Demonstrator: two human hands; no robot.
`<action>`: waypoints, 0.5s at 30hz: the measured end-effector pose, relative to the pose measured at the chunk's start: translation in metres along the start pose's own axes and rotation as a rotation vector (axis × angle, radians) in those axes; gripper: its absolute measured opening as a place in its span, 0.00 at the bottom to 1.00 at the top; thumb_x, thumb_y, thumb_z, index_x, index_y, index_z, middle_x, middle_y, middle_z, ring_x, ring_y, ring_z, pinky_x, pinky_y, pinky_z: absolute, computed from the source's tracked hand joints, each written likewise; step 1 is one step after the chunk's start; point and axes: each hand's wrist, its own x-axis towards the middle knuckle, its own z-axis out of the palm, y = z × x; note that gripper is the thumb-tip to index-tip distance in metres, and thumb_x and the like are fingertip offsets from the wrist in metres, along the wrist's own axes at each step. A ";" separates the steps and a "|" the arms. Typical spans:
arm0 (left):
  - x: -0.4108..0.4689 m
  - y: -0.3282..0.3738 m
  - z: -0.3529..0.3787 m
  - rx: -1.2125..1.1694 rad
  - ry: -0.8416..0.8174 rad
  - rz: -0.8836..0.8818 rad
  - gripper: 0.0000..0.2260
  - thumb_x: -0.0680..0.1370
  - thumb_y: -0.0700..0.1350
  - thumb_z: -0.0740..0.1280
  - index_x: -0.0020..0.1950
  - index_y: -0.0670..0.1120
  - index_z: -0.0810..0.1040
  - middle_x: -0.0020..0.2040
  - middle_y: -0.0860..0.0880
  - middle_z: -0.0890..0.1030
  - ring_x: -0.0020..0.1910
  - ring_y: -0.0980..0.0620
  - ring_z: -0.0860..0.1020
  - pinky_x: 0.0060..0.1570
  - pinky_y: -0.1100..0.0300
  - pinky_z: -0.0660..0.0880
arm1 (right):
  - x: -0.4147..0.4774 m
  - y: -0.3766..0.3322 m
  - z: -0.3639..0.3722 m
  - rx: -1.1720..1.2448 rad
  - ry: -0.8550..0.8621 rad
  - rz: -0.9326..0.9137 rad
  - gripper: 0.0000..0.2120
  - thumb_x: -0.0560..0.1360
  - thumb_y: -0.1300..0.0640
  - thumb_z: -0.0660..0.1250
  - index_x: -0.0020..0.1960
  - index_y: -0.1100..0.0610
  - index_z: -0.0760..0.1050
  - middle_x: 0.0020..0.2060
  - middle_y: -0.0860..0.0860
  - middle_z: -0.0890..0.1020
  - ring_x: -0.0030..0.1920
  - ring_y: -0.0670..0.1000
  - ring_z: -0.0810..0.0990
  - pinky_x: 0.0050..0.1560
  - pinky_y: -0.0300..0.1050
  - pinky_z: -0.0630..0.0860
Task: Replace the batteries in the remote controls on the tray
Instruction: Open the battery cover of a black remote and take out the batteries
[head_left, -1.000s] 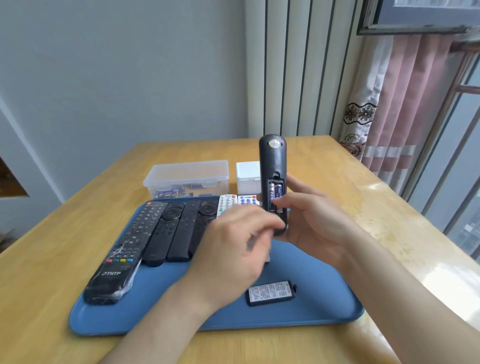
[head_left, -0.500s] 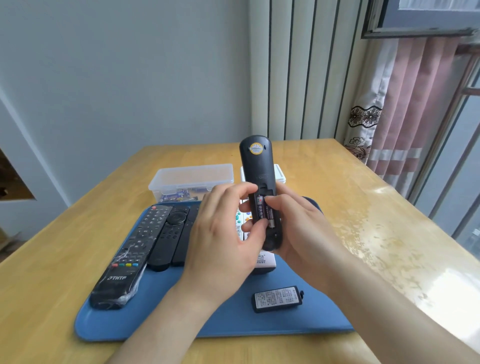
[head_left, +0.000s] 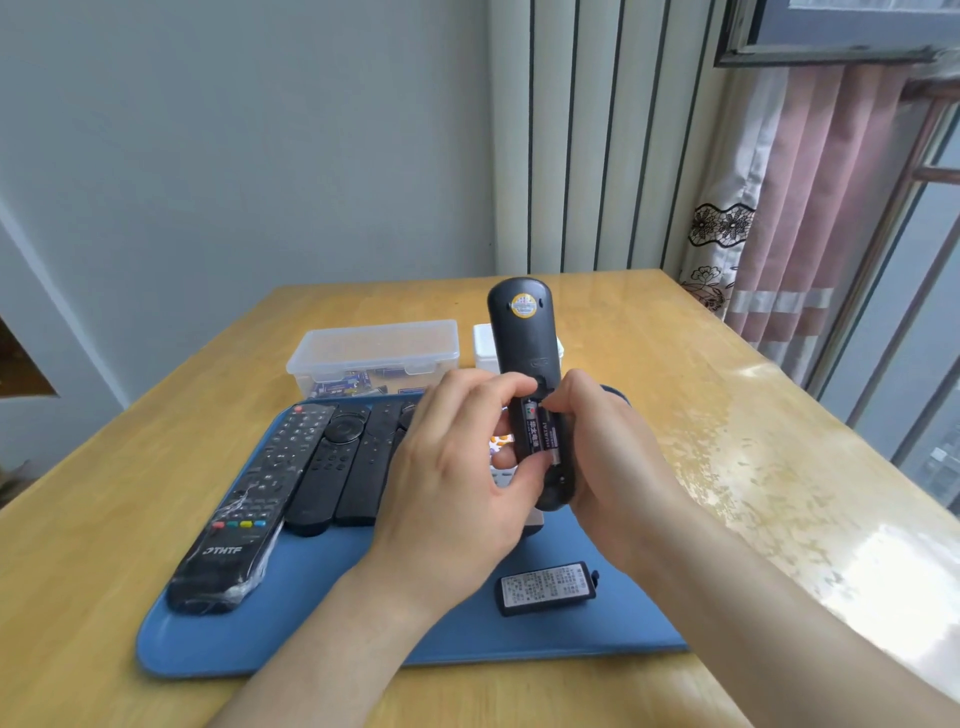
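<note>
We see a black remote (head_left: 524, 338) with a round yellow sticker, holding black batteries (head_left: 540, 436) with purple bands and a red-green mark. The tray (head_left: 363, 639) is blue, the table (head_left: 104, 519) yellow wood grain. At the tray's left edge, the black THTF remote (head_left: 244, 519) shows red, green, yellow and blue buttons. Near its front edge, the black cover (head_left: 545, 587) bears a white printed label. The curtain (head_left: 810, 208) is pink, white-striped, with black floral lace.
</note>
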 end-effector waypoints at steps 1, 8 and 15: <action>0.000 0.000 0.000 -0.001 -0.004 0.001 0.20 0.68 0.42 0.73 0.60 0.46 0.76 0.53 0.51 0.75 0.52 0.52 0.76 0.52 0.63 0.72 | 0.000 0.000 0.000 -0.002 0.001 0.004 0.15 0.73 0.60 0.53 0.43 0.61 0.78 0.37 0.56 0.84 0.34 0.57 0.79 0.37 0.48 0.65; 0.003 -0.003 -0.004 0.015 0.020 -0.027 0.20 0.69 0.41 0.73 0.60 0.46 0.77 0.53 0.52 0.76 0.49 0.52 0.76 0.51 0.63 0.73 | 0.004 -0.005 -0.005 0.093 -0.159 0.055 0.17 0.75 0.61 0.53 0.53 0.63 0.78 0.43 0.57 0.84 0.38 0.55 0.80 0.36 0.47 0.67; 0.007 -0.004 -0.014 0.024 -0.028 0.012 0.21 0.69 0.41 0.72 0.61 0.47 0.75 0.50 0.54 0.77 0.51 0.51 0.76 0.51 0.56 0.74 | 0.005 -0.008 -0.013 0.078 -0.253 0.008 0.14 0.81 0.61 0.55 0.53 0.61 0.79 0.48 0.62 0.84 0.43 0.58 0.82 0.38 0.47 0.74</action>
